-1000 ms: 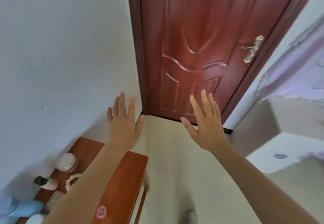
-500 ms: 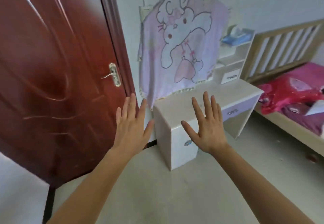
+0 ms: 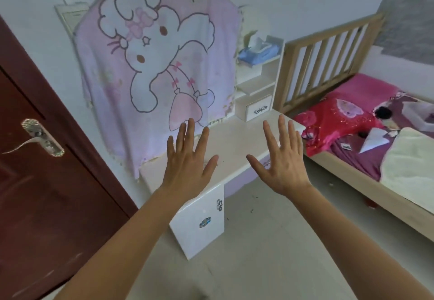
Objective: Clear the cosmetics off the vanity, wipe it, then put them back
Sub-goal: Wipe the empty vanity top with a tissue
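A white vanity (image 3: 237, 142) stands against the wall in front of me, its top bare. A pink cartoon-print cloth (image 3: 155, 64) hangs over its mirror. My left hand (image 3: 187, 158) is held up in front of the vanity's left end, fingers straight and spread, holding nothing. My right hand (image 3: 280, 156) is raised the same way before the vanity's right part, also holding nothing. No cosmetics show on the top. A blue tissue pack (image 3: 258, 52) sits on the vanity's side shelf (image 3: 257, 86).
A dark red door (image 3: 35, 182) with a metal handle (image 3: 40, 138) is on the left. A wooden-framed bed (image 3: 375, 140) with pink bedding and a white blanket stands to the right. Pale tiled floor (image 3: 270, 241) lies between me and the vanity.
The view has swung right from the door and a brown side table to the white vanity and bed. Both hands stay raised and spread, now nearer the vanity.
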Available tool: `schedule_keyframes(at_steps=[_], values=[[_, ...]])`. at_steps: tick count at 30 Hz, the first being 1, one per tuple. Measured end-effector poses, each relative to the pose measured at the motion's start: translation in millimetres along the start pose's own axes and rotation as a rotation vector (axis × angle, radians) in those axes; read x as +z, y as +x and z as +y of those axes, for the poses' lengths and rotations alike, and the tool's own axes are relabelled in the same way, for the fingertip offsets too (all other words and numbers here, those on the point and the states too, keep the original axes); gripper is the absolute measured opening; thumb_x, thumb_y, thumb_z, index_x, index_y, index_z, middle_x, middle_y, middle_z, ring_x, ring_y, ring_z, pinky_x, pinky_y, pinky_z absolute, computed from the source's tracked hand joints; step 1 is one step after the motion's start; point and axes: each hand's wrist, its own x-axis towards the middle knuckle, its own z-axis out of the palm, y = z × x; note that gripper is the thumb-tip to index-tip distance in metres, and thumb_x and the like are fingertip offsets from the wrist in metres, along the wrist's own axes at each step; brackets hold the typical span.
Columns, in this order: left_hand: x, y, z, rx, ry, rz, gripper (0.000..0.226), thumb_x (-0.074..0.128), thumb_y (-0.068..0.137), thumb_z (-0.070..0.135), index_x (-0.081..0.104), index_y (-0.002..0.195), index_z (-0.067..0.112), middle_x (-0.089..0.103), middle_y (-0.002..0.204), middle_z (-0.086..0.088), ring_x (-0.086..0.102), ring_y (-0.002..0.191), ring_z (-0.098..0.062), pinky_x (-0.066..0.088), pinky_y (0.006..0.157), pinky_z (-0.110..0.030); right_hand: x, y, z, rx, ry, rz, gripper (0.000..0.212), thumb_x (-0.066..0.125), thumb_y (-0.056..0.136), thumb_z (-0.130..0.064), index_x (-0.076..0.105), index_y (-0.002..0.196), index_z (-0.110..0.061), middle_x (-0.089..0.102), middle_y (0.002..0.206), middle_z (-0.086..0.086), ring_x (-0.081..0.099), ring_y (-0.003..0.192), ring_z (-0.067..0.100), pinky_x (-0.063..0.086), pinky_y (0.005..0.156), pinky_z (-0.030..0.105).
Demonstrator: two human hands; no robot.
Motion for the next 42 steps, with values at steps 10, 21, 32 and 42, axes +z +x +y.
schedule_keyframes(at_steps=[10,21,32,42], values=[[112.1,217.8,-31.7,0.012,-0.060,-0.055,0.070,0.017,0.096,0.059,0.009,0.155,0.021,-0.004,0.162,-0.015,0.001,0.149,-0.034,0.018,0.115,-0.059,86.6,193.4,93.0,0.051,-0.150,-0.112,0.091,0.037,0.090,-0.072,-0.011,0.155,-0.031,-0.025,0.161,0.009,-0.017,0.149,0.034,0.003,0.121,0.055],[185.1,459.0,12.8,0.099,-0.104,-0.092,0.076,0.011,0.092,0.065,0.003,0.155,0.023,-0.011,0.162,-0.011,-0.006,0.149,-0.031,0.014,0.118,-0.055,113.3,357.7,230.2,0.158,-0.024,-0.005,0.092,0.047,0.091,-0.061,-0.005,0.157,-0.023,-0.011,0.164,0.009,-0.007,0.151,0.028,0.007,0.122,0.049],[251.8,598.3,57.9,-0.082,-0.064,-0.013,0.070,0.025,0.096,0.057,0.018,0.153,0.017,0.008,0.162,-0.012,0.012,0.148,-0.031,0.024,0.114,-0.053,175.7,570.5,336.9,-0.179,0.360,0.118,0.059,0.050,0.097,-0.032,0.034,0.147,-0.006,0.043,0.146,0.014,0.042,0.132,0.028,0.040,0.108,0.042],[270.0,661.7,94.6,-0.421,-0.112,0.185,0.066,0.039,0.091,0.057,0.043,0.136,0.009,0.050,0.130,-0.011,0.048,0.117,-0.027,0.045,0.094,-0.039,209.3,674.7,368.0,-0.541,0.459,0.069,0.021,0.060,0.092,-0.021,0.071,0.109,-0.015,0.064,0.095,0.001,0.060,0.086,0.019,0.052,0.078,0.030]])
